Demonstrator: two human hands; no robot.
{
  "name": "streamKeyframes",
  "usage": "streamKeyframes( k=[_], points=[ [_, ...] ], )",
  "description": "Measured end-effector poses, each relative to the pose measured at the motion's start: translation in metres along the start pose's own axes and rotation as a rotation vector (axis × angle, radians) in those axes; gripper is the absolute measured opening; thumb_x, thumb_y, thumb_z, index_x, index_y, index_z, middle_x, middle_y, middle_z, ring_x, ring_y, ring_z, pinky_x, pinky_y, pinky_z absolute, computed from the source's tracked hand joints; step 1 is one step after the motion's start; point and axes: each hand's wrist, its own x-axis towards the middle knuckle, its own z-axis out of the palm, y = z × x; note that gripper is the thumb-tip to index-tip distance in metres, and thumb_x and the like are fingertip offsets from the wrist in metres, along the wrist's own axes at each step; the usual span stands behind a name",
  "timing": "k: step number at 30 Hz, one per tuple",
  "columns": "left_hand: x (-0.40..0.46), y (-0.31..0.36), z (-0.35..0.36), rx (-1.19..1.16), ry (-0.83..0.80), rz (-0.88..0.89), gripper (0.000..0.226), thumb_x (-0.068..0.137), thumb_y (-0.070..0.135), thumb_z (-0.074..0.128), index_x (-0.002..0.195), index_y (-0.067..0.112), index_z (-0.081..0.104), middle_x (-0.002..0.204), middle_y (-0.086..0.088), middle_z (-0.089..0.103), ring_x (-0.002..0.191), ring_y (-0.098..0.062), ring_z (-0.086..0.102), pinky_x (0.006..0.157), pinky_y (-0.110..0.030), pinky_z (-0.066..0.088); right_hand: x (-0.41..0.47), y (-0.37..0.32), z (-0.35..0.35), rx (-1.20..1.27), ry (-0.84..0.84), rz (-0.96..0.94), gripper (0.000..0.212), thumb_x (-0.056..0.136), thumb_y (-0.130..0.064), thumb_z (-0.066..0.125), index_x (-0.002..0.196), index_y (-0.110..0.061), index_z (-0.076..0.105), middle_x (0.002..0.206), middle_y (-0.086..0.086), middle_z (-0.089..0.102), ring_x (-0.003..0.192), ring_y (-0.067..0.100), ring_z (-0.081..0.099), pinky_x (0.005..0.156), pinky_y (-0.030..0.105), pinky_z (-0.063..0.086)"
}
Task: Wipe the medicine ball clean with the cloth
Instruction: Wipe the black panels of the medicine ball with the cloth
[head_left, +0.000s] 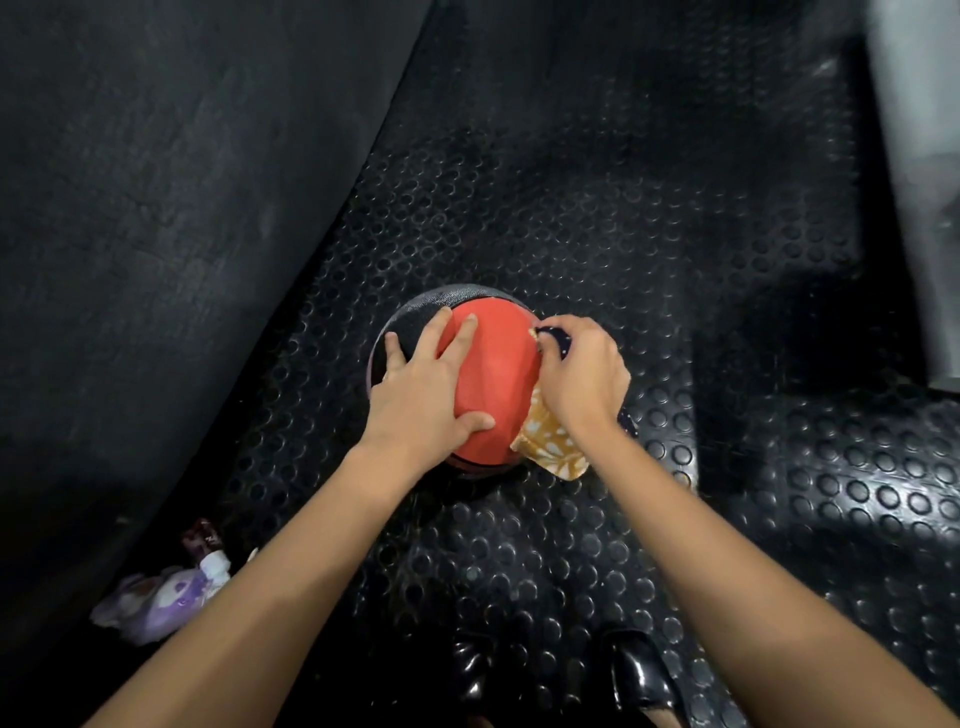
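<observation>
A red and black medicine ball (493, 374) sits on the studded black rubber floor in the middle of the head view. My left hand (423, 384) rests flat on its top left, fingers spread and straight, thumb lying across the red panel. My right hand (582, 379) grips a cloth (550, 444) against the ball's right side. The cloth is mustard yellow with a white pattern and a dark blue part; a corner hangs down below my wrist. Most of the cloth is hidden under my hand.
A smooth black mat or padded surface (182, 208) rises at the left. A purple and white crumpled wrapper or soft toy (156, 597) lies at the lower left. Black shiny shoes (639, 670) show at the bottom. A grey wall or post (919, 156) stands at the right.
</observation>
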Motion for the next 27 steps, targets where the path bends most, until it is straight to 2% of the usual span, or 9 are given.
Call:
streamKeyframes(
  k=[2, 4, 9, 14, 19, 24, 27],
  points=[
    [0.001, -0.002, -0.001, 0.003, -0.003, 0.002, 0.102, 0.08, 0.053, 0.067, 0.15, 0.038, -0.006, 0.157, 0.017, -0.01, 0.144, -0.042, -0.001, 0.1, -0.051, 0.041, -0.016, -0.011, 0.0, -0.008, -0.02, -0.141, 0.02, 0.094, -0.027, 0.051, 0.107, -0.03, 0.066, 0.105, -0.009, 0.061, 0.102, 0.011, 0.052, 0.072, 0.027, 0.036],
    [-0.001, -0.004, -0.001, 0.001, -0.007, 0.001, 0.103, 0.079, 0.053, 0.067, 0.15, 0.038, -0.006, 0.157, 0.017, -0.01, 0.145, -0.042, -0.001, 0.1, -0.052, 0.041, -0.017, -0.012, 0.001, -0.023, -0.01, -0.196, 0.02, 0.094, -0.028, 0.05, 0.106, -0.031, 0.066, 0.104, -0.01, 0.06, 0.102, 0.01, 0.051, 0.071, 0.027, 0.036],
    [-0.005, 0.0, 0.004, 0.017, 0.005, 0.012, 0.104, 0.079, 0.051, 0.068, 0.15, 0.038, -0.008, 0.157, 0.017, -0.011, 0.144, -0.041, -0.003, 0.096, -0.051, 0.045, 0.021, 0.003, -0.003, 0.023, -0.047, 0.156, 0.02, 0.092, -0.026, 0.053, 0.104, -0.03, 0.068, 0.105, -0.006, 0.068, 0.101, 0.02, 0.06, 0.073, 0.027, 0.036],
    [-0.005, -0.006, 0.003, 0.008, -0.001, 0.012, 0.104, 0.079, 0.051, 0.068, 0.15, 0.039, -0.007, 0.156, 0.018, -0.012, 0.145, -0.041, -0.003, 0.097, -0.052, 0.044, -0.001, -0.012, -0.003, -0.008, -0.066, -0.109, 0.019, 0.093, -0.027, 0.052, 0.102, -0.032, 0.068, 0.107, -0.009, 0.064, 0.099, 0.013, 0.057, 0.075, 0.028, 0.038],
    [-0.012, -0.006, 0.007, 0.022, 0.015, 0.025, 0.103, 0.08, 0.051, 0.067, 0.15, 0.039, -0.007, 0.156, 0.018, -0.013, 0.145, -0.04, -0.003, 0.095, -0.052, 0.045, 0.023, -0.004, -0.008, -0.024, -0.086, 0.096, 0.017, 0.092, -0.027, 0.055, 0.101, -0.031, 0.068, 0.106, -0.006, 0.067, 0.102, 0.02, 0.06, 0.074, 0.027, 0.036],
    [-0.011, -0.01, 0.007, -0.001, 0.014, 0.021, 0.104, 0.079, 0.051, 0.068, 0.15, 0.04, -0.007, 0.156, 0.019, -0.013, 0.145, -0.04, -0.004, 0.095, -0.051, 0.045, 0.006, -0.023, -0.004, -0.063, -0.094, -0.177, 0.018, 0.092, -0.028, 0.054, 0.102, -0.032, 0.068, 0.11, -0.008, 0.064, 0.103, 0.015, 0.057, 0.077, 0.03, 0.04],
    [-0.015, -0.008, 0.01, 0.024, 0.021, 0.037, 0.103, 0.08, 0.052, 0.066, 0.149, 0.04, -0.009, 0.156, 0.019, -0.015, 0.145, -0.039, -0.005, 0.094, -0.05, 0.047, 0.021, -0.01, -0.008, -0.067, -0.101, 0.001, 0.018, 0.092, -0.027, 0.054, 0.104, -0.031, 0.068, 0.109, -0.006, 0.066, 0.104, 0.02, 0.059, 0.075, 0.029, 0.038]
  ],
)
